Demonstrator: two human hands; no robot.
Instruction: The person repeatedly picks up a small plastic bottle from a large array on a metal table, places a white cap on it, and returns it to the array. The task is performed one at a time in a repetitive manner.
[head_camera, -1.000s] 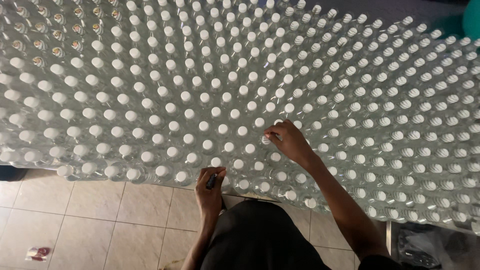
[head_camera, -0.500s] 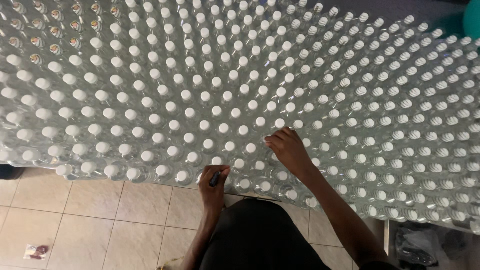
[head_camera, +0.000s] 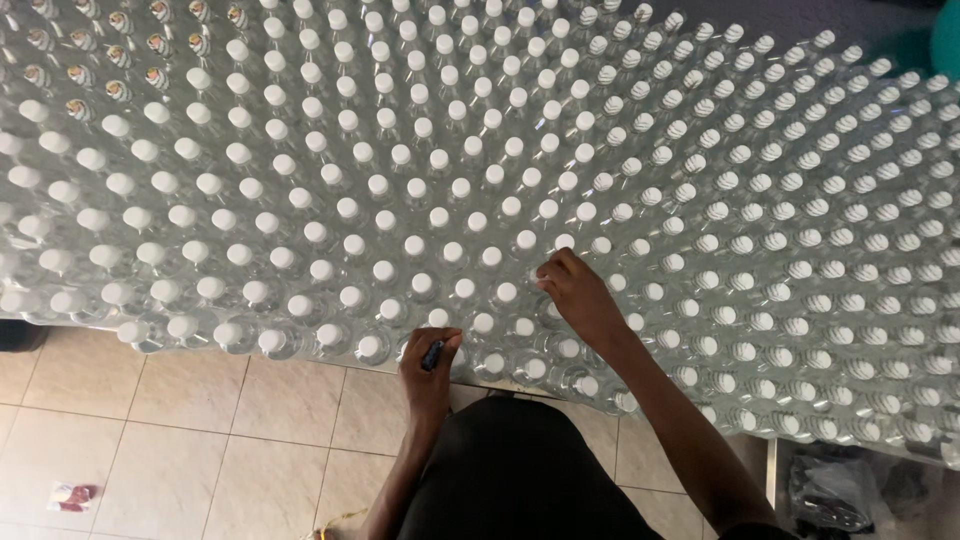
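Note:
A wide field of clear plastic bottles with white caps (head_camera: 420, 200) stands packed in rows on a table. My right hand (head_camera: 580, 295) rests on the caps near the front edge, its fingertips pinching one white cap (head_camera: 545, 280). My left hand (head_camera: 428, 365) hovers at the table's front edge, closed around a small dark pen-like object (head_camera: 433, 354) beside the front-row bottles.
Beige floor tiles (head_camera: 200, 440) lie below the table edge, with a small red and white scrap (head_camera: 72, 495) at lower left. Dark bags (head_camera: 850, 490) sit at lower right. A teal object (head_camera: 945, 40) shows at the top right corner.
My right hand has shifted very slightly on the caps and stays on the same spot. My left hand keeps its hold at the table edge.

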